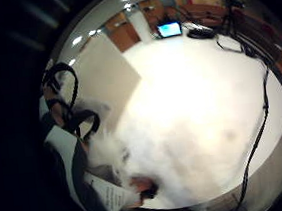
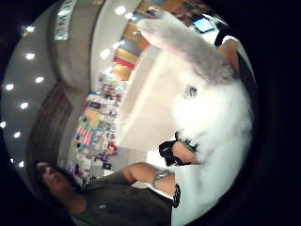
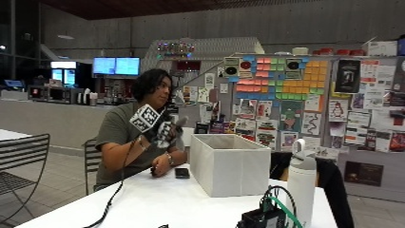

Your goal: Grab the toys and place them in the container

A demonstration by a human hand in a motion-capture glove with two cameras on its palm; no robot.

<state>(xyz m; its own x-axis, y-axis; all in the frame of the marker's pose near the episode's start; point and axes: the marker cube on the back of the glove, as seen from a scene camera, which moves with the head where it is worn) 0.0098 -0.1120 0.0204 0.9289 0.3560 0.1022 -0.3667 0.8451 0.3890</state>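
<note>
The plush rabbit, white fur with a grey ear, is up in the air over the near end of the white table, gripped in the person's gloved right hand at about chest height. From the thumb side of the palm the toy's fluffy face and long ear sit right against the palm. The white fabric container stands on the table just beside, to the side of the raised hand, open at the top. The bare hand rests on the table near a small dark object. A white bottle stands beyond the box
</note>
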